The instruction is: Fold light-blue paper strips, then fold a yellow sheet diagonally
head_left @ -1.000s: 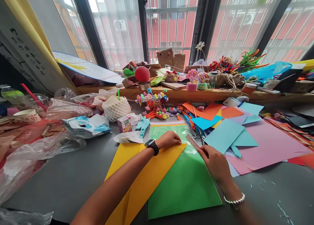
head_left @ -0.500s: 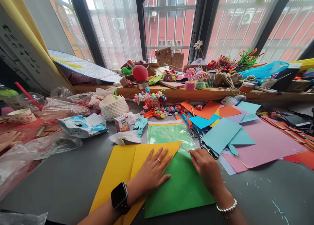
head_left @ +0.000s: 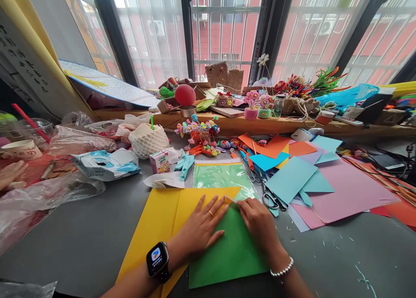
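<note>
My left hand (head_left: 200, 226) lies flat with fingers spread, pressing a yellow sheet of paper (head_left: 152, 228) that has a crease and a slanted right edge. A green sheet (head_left: 227, 259) lies to the right, partly beneath the yellow one. My right hand (head_left: 258, 224) is closed around a thin pale stick (head_left: 230, 200). The stick's tip points left at the yellow sheet's slanted edge, close to my left fingertips. Its other end is hidden in my fingers. Behind the sheets lies a clear plastic packet (head_left: 224, 175) with green paper inside.
Black-handled scissors (head_left: 272, 200) lie right of my right hand, by light blue paper (head_left: 292, 178) and a pink sheet (head_left: 357, 194). Left are a wet-wipes pack (head_left: 105, 164), a small carton (head_left: 160, 161) and a netted coconut (head_left: 149, 139). Another person's hand (head_left: 13, 174) rests at far left.
My right hand has moved left with the stick, whose tip has gone from near the yellow corner to beside my left fingers. My left hand stays pressed down. The watch screen has lit up.
</note>
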The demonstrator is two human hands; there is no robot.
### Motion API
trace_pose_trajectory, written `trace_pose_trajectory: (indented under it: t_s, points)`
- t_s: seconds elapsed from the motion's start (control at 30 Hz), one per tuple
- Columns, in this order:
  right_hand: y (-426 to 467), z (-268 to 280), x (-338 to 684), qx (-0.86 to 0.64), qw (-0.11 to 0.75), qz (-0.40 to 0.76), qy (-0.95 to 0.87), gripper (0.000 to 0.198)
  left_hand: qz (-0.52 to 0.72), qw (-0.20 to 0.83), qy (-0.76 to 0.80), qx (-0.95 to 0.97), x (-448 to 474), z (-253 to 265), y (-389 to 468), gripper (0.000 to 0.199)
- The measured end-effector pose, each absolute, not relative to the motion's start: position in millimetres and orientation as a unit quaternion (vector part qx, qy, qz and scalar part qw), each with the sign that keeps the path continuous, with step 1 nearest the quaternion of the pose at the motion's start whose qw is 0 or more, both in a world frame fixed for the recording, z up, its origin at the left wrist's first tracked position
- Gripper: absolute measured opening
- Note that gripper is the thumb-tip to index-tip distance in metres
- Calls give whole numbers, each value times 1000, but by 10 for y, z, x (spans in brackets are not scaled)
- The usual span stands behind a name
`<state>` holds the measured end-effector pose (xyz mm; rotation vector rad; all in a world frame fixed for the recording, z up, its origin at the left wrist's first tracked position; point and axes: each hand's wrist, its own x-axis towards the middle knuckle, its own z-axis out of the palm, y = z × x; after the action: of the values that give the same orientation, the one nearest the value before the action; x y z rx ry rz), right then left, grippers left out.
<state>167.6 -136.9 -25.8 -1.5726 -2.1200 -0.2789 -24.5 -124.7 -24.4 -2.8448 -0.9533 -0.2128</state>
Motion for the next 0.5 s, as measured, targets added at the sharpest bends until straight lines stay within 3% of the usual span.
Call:
trace_pose_trajectory:
  t_s: [0.5]
  points:
    - [-1341, -254, 1823, -602, 237, -110, -755, 20, -52, 54, -315, -946, -206, -81, -1214, 54]
